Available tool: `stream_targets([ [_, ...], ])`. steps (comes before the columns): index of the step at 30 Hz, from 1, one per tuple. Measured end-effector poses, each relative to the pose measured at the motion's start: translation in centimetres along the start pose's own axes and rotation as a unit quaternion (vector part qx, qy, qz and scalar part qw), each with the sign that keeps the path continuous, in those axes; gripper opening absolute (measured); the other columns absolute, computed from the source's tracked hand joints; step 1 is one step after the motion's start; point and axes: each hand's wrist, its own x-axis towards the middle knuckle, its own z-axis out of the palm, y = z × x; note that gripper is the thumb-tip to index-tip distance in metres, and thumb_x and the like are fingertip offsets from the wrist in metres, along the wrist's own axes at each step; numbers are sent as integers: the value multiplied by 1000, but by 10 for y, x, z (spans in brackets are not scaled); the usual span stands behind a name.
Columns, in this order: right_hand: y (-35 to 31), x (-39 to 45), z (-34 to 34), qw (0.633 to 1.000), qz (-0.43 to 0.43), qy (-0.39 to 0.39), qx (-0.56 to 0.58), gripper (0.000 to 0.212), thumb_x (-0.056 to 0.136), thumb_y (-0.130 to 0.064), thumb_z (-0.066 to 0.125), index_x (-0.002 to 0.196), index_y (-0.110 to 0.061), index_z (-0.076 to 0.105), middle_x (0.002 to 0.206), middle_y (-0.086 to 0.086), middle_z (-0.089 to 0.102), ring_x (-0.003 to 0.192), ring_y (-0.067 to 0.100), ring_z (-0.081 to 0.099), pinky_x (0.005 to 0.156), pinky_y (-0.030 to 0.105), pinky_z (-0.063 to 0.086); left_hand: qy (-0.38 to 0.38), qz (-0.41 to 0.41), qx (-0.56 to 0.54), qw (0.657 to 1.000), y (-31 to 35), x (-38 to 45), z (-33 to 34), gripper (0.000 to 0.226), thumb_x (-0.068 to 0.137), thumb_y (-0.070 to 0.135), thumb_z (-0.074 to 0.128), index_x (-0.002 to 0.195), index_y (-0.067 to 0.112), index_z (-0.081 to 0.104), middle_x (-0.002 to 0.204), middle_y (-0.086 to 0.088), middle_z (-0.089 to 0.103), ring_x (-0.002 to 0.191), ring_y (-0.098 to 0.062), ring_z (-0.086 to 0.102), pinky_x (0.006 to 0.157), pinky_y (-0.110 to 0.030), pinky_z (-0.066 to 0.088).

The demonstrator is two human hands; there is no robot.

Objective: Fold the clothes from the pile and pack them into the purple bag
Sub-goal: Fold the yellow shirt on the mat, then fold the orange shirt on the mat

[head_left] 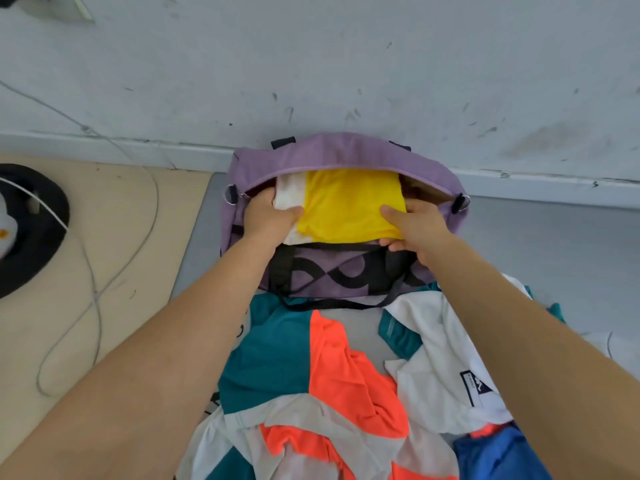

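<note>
Folded garment [349, 206], half hidden in purple bag [339, 154], both hands gripping.

A pale grey wall [346, 64], scuffed with dark marks, meets a grey floor [554, 244] along a light skirting strip [173, 154]. At left lies a tan mat [114, 216] (thin grey cables [93, 289] loop across it) beside a black round base [41, 237].

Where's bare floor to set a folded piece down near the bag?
Free: grey floor right of the purple bag, and the tan mat left of it, though a cable crosses it. Crowded: the clothes pile in front of the bag.
</note>
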Motion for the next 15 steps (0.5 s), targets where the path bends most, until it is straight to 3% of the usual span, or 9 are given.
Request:
stream_targets([
  [3, 11, -5, 3, 992, -7, -6, -125, 30, 95, -35, 60, 101, -7, 55, 69, 16, 65, 41, 17, 61, 38, 25, 51, -49, 24, 127, 990, -16, -6, 1, 54, 87, 27, 71, 134, 10, 54, 132, -9, 60, 121, -27, 55, 100, -36, 44],
  [6, 13, -18, 0, 974, -52, -2, -220, 43, 90, -51, 60, 83, -10, 48, 52, 11, 62, 35, 16, 58, 35, 23, 44, -58, 42, 188, 979, -21, -22, -3, 60, 89, 47, 63, 138, 16, 50, 136, -8, 58, 123, -30, 54, 98, -39, 44],
  [8, 16, -32, -4, 961, -84, 14, -263, 50, 85, -57, 62, 77, -9, 48, 57, 12, 64, 45, 22, 63, 45, 28, 48, -42, 77, 275, 957, -22, -34, -8, 62, 89, 59, 56, 137, 21, 47, 132, -9, 59, 118, -33, 56, 86, -40, 45],
  [10, 21, -47, -9, 946, -127, 35, -295, 52, 83, -56, 66, 83, -5, 57, 76, 15, 64, 68, 28, 64, 62, 36, 48, -37, 137, 328, 934, -18, -52, -14, 61, 89, 63, 52, 134, 23, 46, 121, -8, 63, 109, -34, 60, 76, -37, 41],
  [12, 24, -65, -14, 935, -169, 57, -307, 48, 83, -51, 69, 95, -5, 64, 92, 10, 56, 82, 22, 54, 69, 29, 38, -21, 187, 356, 915, -15, -67, -21, 62, 88, 65, 51, 132, 20, 49, 115, -5, 66, 107, -31, 61, 81, -41, 43],
  [15, 22, -88, -22, 927, -227, 59, -293, 39, 83, -43, 72, 94, -5, 67, 93, 9, 52, 81, 17, 47, 65, 20, 29, 34, 237, 394, 888, -8, -82, -34, 60, 87, 69, 48, 122, 21, 60, 115, -1, 66, 107, -25, 58, 86, -40, 36],
])
